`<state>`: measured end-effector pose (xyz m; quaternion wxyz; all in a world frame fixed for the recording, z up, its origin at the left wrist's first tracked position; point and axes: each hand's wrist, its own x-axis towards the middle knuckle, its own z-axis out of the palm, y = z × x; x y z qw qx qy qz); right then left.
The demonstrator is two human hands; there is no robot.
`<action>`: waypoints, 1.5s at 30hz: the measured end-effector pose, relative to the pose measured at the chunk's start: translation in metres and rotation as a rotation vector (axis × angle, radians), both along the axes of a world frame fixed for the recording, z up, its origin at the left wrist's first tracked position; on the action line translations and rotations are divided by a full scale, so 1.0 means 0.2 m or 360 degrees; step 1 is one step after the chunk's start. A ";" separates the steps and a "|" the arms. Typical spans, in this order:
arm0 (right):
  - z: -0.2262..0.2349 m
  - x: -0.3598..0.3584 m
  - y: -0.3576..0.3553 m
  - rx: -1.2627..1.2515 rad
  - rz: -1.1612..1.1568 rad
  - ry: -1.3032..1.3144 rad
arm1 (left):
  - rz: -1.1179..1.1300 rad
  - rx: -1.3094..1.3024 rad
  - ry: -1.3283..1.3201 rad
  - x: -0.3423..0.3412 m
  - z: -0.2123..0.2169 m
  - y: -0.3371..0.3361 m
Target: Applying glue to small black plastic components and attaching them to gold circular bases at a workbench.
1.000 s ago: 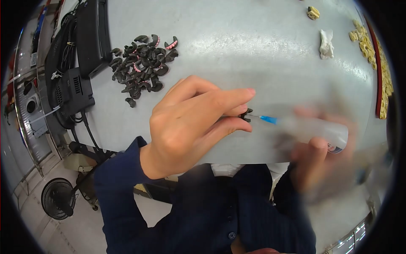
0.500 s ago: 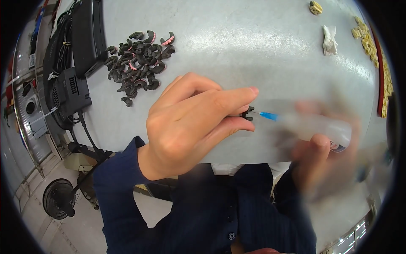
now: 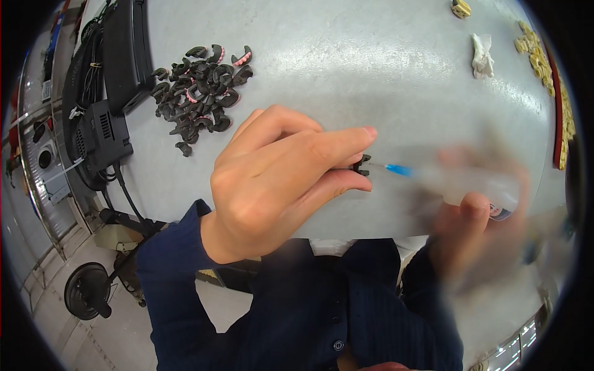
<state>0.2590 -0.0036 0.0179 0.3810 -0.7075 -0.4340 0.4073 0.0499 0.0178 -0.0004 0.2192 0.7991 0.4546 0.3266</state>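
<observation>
Between the thumb and fingers of my left hand (image 3: 272, 185) is pinched a small dark curved part (image 3: 362, 165); most of it is hidden by the fingers. My right hand (image 3: 473, 213), partly blurred, is wrapped round a translucent squeeze bottle (image 3: 479, 187) lying nearly level. From its front sticks a blue needle tip (image 3: 399, 170), whose thin metal end points at the dark part with its very end close to it; whether it touches I cannot tell. Left of my left hand lies a loose pile of dark curved parts (image 3: 198, 93), some with a pink toothed edge.
A black case (image 3: 127, 55) and a black device (image 3: 106, 133) with cables stand along the table's left side. A crumpled white tissue (image 3: 482, 55) and a small yellow piece (image 3: 461, 8) lie at the far right. Several yellowish pieces (image 3: 537, 55) line the right edge. A black fan (image 3: 88, 290) stands lower left.
The bottle with its blue needle tip has drawn back slightly to the right, away from the dark part. My left hand keeps its pinch almost in place.
</observation>
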 end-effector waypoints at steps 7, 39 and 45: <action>0.01 -0.01 0.00 0.0003 0.0059 0.0111 | 0.0013 -0.0007 0.0019 0.01 0.00 -0.01; -0.10 0.08 -0.02 0.0545 -0.0140 0.0471 | 0.1060 0.0173 0.0394 -0.31 0.03 -0.28; -0.10 0.08 -0.01 0.0679 0.0000 0.0635 | 0.0613 -0.0001 0.0233 -0.23 0.07 -0.28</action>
